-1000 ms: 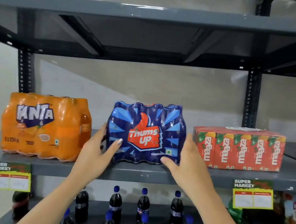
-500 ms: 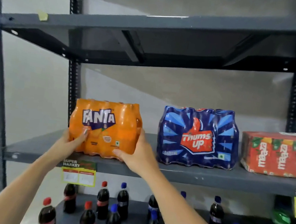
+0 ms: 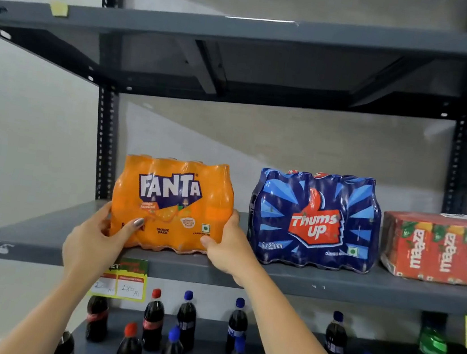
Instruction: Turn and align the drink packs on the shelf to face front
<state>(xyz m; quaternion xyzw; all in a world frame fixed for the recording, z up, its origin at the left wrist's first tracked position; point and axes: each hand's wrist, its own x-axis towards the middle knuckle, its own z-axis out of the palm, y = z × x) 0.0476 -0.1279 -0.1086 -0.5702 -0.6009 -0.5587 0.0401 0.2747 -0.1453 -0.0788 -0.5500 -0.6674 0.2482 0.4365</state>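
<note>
Orange Fanta pack (image 3: 172,204) near shelf (image 3: 331,282) front edge, clamped between left hand (image 3: 94,235), right hand (image 3: 228,250); gap beside Thums Up pack (image 3: 314,220).

"FANTA" on orange pack (image 3: 172,204), "Thums up" on blue pack (image 3: 314,221), "maaza" on red cartons (image 3: 439,248)

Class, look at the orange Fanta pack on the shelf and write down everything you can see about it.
The Fanta pack is a bundle of small bottles in glossy orange shrink-wrap, bumpy along the top where the bottles push up. Its front shows a white FANTA logo on blue, orange-slice art, "SNACK PACK" and a green dot mark. It stands upright, facing front, near the front edge of the grey shelf, left of the Thums Up pack and apart from it. The left hand grips its lower left corner, the right hand its lower right.
</note>
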